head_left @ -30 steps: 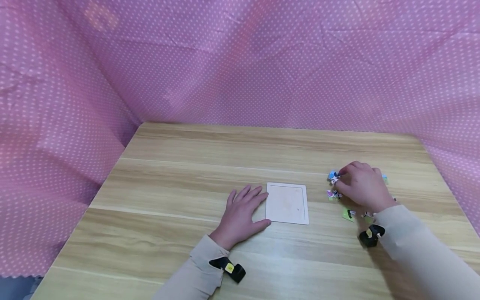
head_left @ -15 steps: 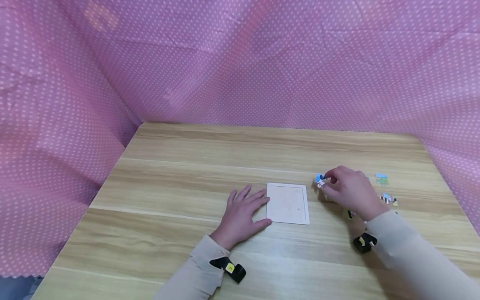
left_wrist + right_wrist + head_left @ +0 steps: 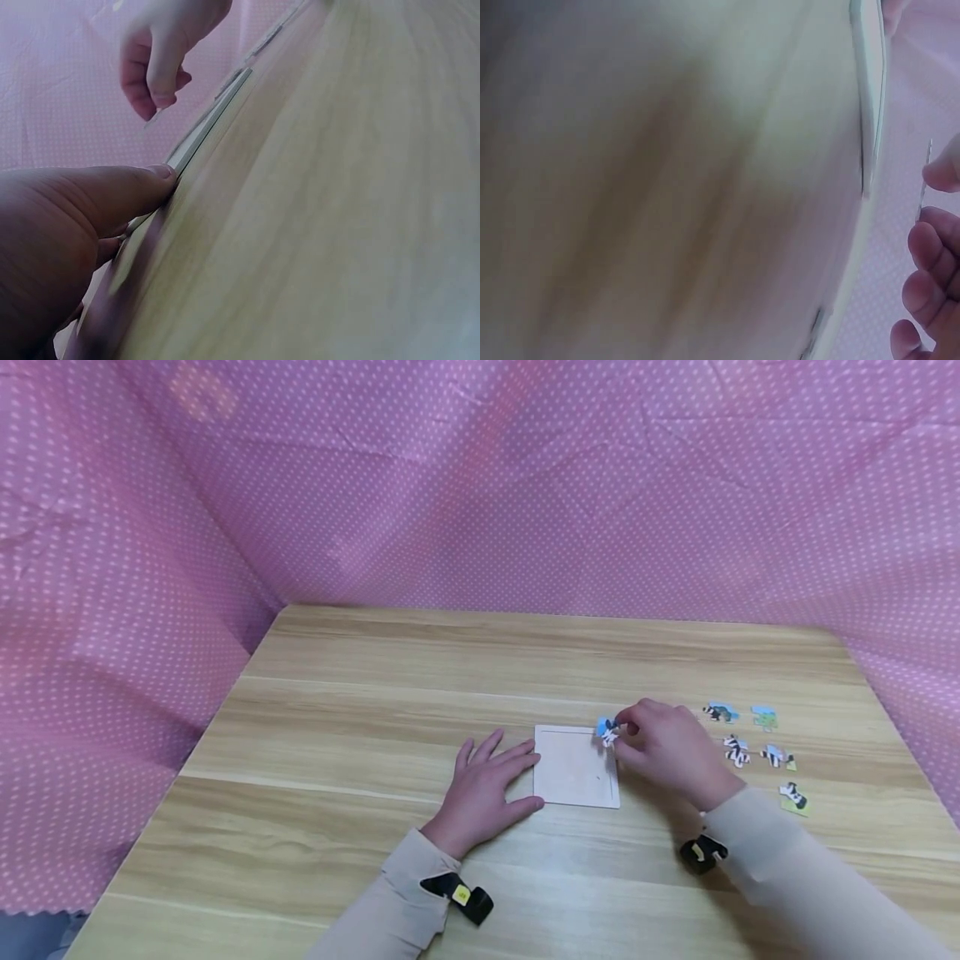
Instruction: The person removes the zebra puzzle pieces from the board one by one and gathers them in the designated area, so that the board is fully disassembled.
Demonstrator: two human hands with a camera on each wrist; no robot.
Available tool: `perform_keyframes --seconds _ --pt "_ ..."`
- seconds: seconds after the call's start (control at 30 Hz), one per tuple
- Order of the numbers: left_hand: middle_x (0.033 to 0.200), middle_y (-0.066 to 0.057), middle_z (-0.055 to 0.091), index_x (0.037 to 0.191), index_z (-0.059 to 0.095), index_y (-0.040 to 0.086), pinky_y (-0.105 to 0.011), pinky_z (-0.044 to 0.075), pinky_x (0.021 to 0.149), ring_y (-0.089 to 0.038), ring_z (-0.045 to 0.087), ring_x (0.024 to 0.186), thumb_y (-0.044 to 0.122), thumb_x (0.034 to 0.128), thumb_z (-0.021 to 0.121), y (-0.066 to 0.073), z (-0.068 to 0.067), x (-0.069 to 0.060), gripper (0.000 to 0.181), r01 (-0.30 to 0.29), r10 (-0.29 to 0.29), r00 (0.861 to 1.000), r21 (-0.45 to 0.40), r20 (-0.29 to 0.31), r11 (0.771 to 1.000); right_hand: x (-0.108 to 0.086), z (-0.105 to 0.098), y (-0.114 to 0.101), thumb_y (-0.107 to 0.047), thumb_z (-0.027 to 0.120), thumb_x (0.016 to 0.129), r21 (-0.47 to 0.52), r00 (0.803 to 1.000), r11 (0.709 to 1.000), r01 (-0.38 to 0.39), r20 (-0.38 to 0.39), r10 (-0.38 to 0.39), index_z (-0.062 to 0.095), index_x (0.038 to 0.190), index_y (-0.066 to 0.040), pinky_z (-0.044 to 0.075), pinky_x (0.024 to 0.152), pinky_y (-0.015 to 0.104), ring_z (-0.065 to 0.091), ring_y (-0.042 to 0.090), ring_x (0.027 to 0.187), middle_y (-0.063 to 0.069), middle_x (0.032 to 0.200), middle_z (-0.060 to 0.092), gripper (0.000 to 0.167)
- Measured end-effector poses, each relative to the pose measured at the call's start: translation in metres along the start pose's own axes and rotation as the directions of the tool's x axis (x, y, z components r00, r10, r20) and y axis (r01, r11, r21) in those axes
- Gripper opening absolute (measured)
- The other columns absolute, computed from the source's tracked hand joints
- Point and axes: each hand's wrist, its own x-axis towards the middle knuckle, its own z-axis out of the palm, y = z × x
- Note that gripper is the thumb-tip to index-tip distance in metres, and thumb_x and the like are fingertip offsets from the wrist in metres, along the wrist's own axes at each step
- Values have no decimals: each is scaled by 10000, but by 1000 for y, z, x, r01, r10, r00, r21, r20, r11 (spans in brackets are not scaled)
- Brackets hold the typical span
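Observation:
A white square puzzle tray (image 3: 573, 772) with a thin line inside its border lies on the table. My left hand (image 3: 483, 793) rests flat at its left side, fingers spread, with fingertips and thumb touching the edge. In the left wrist view the thumb (image 3: 135, 191) lies against the tray's rim. Between thumb and fingers my right hand (image 3: 671, 747) pinches a blue-and-white jigsaw piece (image 3: 606, 732). The piece is above the tray's upper right corner. Seen edge-on in the right wrist view, the thin piece (image 3: 924, 187) is raised off the table.
Several jigsaw pieces lie to the right: a badger piece (image 3: 721, 712), a green-and-blue piece (image 3: 764, 718), a black-and-white animal piece (image 3: 737, 752) and a green-cornered piece (image 3: 793, 797). My right forearm hides part of that area. A pink dotted cloth (image 3: 480, 493) hangs behind the wooden table (image 3: 360, 710).
My right hand has carried the blue-and-white jigsaw piece leftward from the other pieces to the tray's upper right corner. My left hand has stayed at the tray's edge.

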Motion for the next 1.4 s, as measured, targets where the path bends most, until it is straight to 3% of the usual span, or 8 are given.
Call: perform_keyframes --seconds 0.33,0.8,1.4 --pt "1526 111 469 1395 607 229 -635 95 1172 -310 269 1494 511 876 720 0 -1 1 602 8 -8 1000 14 15 1000 12 8 -21 -239 692 855 -5 999 1000 7 32 -7 726 1060 -70 457 745 417 548 150 758 -24 857 636 268" --pt "1527 124 466 1397 605 239 -634 100 1171 -302 270 1494 515 872 721 0 -2 2 604 14 -14 1000 17 18 1000 25 19 -40 -258 711 860 13 997 998 64 40 -65 733 1054 -96 491 759 437 609 158 780 -30 877 663 254" --pt "1532 128 455 1405 599 250 -619 90 1177 -290 261 1499 523 883 703 -3 -2 2 598 13 -13 1000 7 27 1000 39 31 -51 -250 667 883 -54 987 998 40 159 -31 729 1090 -104 479 888 496 650 181 892 -27 936 682 261"
